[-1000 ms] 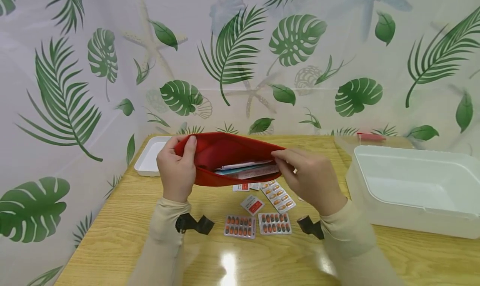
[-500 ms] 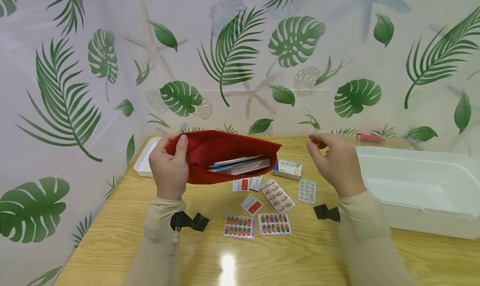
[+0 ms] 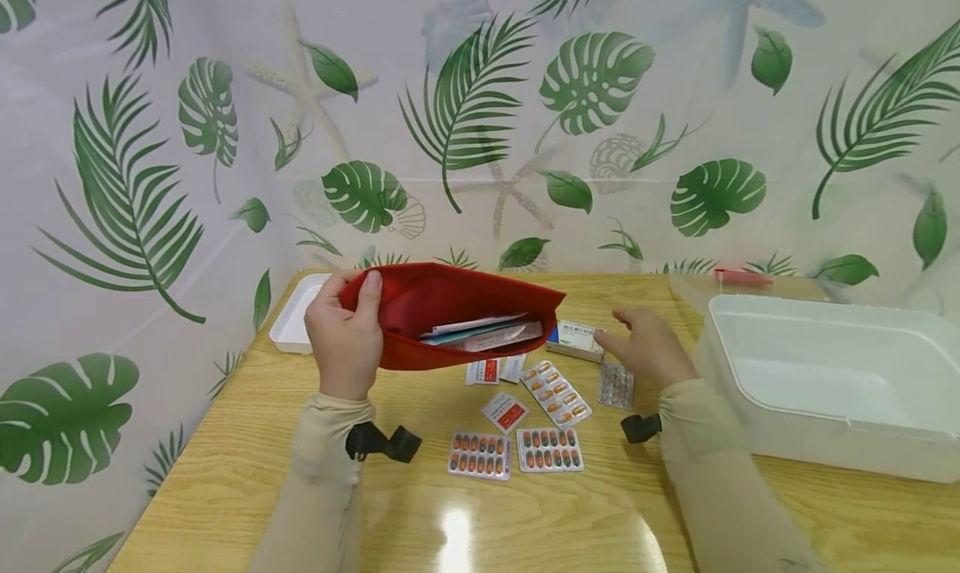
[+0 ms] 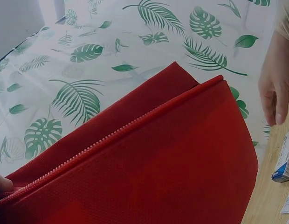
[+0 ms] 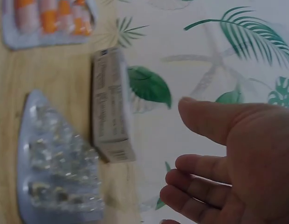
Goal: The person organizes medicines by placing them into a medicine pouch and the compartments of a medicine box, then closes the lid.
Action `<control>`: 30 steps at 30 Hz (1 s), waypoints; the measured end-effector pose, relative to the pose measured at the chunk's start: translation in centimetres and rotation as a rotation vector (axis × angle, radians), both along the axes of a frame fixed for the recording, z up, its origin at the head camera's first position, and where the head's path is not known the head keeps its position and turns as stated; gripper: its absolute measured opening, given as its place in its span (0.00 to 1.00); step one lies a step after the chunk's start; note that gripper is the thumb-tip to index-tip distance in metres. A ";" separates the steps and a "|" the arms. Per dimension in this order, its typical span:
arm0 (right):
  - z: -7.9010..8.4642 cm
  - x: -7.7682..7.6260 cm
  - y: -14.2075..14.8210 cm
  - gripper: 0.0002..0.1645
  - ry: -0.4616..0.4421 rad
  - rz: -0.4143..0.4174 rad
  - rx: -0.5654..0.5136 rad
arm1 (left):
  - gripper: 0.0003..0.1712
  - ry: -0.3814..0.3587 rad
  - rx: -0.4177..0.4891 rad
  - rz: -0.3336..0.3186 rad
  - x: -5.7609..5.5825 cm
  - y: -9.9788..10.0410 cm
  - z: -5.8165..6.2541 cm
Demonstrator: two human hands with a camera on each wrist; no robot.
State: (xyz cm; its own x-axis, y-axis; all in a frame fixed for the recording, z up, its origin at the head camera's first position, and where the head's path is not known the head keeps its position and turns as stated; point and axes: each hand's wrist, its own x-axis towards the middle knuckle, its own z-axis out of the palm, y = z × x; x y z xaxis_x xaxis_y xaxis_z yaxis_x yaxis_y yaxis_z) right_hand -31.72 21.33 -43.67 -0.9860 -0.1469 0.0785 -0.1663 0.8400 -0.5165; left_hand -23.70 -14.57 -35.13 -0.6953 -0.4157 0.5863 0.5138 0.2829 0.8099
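My left hand (image 3: 345,344) grips the left end of a red zip pouch (image 3: 468,288), thumb over the rim, and holds it above the table. The pouch gapes open, with several flat white and blue packets (image 3: 487,336) inside. Its zipper teeth run along the rim of the pouch (image 4: 177,154) in the left wrist view. My right hand (image 3: 648,348) holds nothing; thumb and fingers are apart. Beside its fingertips lies a white and blue medicine box (image 3: 576,339). A clear-bubbled blister pack (image 3: 617,387) lies just below; box (image 5: 109,102) and pack (image 5: 56,168) are left of the hand in the right wrist view.
Orange capsule blister packs (image 3: 557,392) and small red and white packets (image 3: 505,412) lie mid-table. A large white bin (image 3: 825,431) stands at the right, a white tray (image 3: 291,327) at the back left. A patterned curtain (image 3: 480,139) hangs behind.
My right hand has let go of the pouch's right edge, moved right, then come down toward the medicine box and clear-bubbled blister pack. My left hand still holds the pouch, shifted slightly left.
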 end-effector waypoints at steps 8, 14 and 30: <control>-1.9 -0.6 -0.5 0.47 -0.130 0.054 0.040 | 0.14 -0.012 -0.004 -0.007 0.0 0.2 0.0; -2.6 -0.8 -0.8 0.44 -0.127 0.075 -0.027 | 0.13 -0.015 0.008 -0.017 0.1 0.2 0.0; -2.9 -1.0 -1.1 0.40 -0.076 -0.007 0.038 | 0.14 0.005 -0.035 -0.021 0.1 0.6 -0.1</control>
